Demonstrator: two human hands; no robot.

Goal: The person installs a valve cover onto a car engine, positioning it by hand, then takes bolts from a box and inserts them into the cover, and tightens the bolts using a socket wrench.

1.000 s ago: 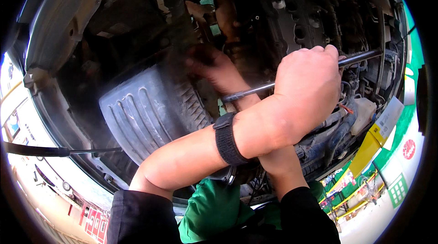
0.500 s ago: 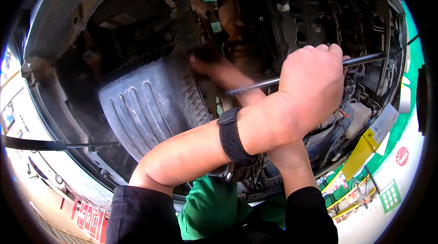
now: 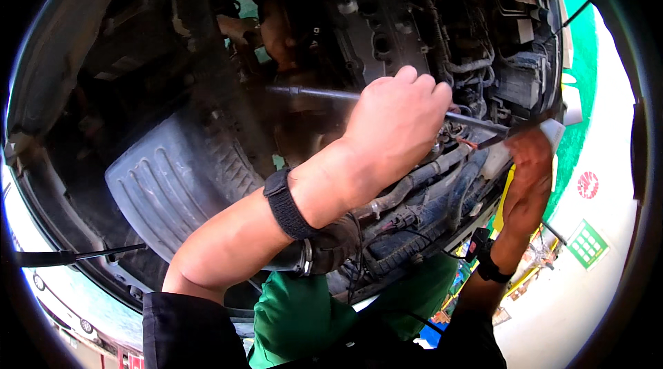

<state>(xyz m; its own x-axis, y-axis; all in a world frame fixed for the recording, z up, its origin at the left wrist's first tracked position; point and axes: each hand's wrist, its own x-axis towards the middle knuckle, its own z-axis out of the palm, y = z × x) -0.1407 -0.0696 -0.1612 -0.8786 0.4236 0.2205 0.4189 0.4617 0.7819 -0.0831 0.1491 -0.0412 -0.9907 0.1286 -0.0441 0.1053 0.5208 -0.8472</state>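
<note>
Over an open engine bay, my left hand is closed around a long metal extension bar. Its left end runs into shadow over the engine, and what it touches there is hidden. Out at the bar's right end is my right hand, fingers curled and slightly blurred beside a dark, smeared, handle-like piece. What exactly those fingers hold does not show clearly. Below the bar lies a dirty ribbed hose. Behind the bar is the dark engine cover with round openings.
A grooved grey plastic housing sits on the left. Green cloth shows at the near edge between my arms. A thin prop rod crosses the left edge. A green wall sign is outside the bay.
My right hand has come from the dark area at the bar's left end out to its right end. My left hand stays gripped on the bar. The view has shifted, so the bay sits farther left.
</note>
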